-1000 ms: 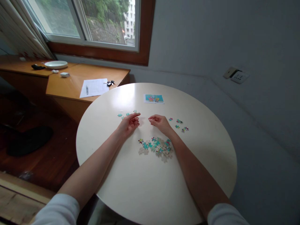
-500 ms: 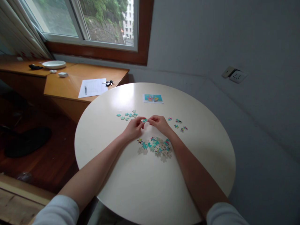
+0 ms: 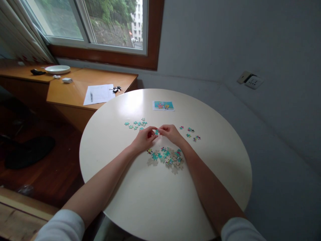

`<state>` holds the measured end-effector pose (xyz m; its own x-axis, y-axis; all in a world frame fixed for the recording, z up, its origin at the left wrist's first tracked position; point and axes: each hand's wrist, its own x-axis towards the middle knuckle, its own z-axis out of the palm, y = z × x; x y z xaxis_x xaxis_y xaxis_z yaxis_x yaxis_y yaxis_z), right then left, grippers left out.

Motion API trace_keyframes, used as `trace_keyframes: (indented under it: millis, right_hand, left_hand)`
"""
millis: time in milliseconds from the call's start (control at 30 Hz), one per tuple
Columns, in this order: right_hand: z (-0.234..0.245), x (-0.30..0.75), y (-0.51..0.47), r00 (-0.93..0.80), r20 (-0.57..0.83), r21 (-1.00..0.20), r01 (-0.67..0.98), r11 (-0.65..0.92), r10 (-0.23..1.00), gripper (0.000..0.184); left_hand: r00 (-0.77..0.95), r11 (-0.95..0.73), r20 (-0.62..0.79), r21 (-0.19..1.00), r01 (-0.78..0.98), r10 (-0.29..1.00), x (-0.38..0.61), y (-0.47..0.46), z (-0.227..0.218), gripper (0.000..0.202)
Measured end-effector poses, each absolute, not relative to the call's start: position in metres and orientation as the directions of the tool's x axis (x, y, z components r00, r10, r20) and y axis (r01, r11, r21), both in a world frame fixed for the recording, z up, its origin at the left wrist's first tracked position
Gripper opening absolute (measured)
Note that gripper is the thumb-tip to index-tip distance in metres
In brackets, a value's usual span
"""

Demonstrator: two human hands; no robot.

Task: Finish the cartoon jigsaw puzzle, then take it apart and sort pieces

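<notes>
On the desk (image 3: 140, 197), your right forearm (image 3: 209, 182) crowds the unsorted puzzle pile (image 3: 170, 157). Beyond that pile, your left hand (image 3: 144, 139) pinches narrowly; whether your right hand (image 3: 171, 133) grips too, you can't tell. Already set apart — teal group (image 3: 135, 128) beyond-left, multicoloured group (image 3: 189, 135) beyond-right. Picture card (image 3: 163, 105) farthest. Smallest: one teal piece (image 3: 156, 132), in your left.

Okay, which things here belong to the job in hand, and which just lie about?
Job in hand:
teal puzzle piece, between left hand and right hand
puzzle pile
left pieces
right pieces
picture card, probably

Lying about:
paper
pen
keys
white dish
white box
</notes>
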<state>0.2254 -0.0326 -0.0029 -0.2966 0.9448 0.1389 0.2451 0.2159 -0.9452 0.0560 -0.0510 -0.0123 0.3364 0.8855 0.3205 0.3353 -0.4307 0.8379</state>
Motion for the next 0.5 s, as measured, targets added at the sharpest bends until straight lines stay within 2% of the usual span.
trace_keyframes:
  millis: [333, 500]
  right_hand:
    - [-0.0016, 0.2256, -0.0331, -0.297, 0.141, -0.947, 0.238, 0.216, 0.945, 0.028]
    - [-0.0017, 0.2255, -0.0333, -0.318, 0.136, -0.950, 0.226, 0.215, 0.938, 0.029]
  left_hand:
    - [0.285, -0.486, 0.398, 0.771, 0.411, 0.872, 0.0570, -0.0505, -0.0106, 0.032]
    - [0.253, -0.509, 0.441, 0.745, 0.431, 0.861, 0.0564, -0.0496, -0.0127, 0.023]
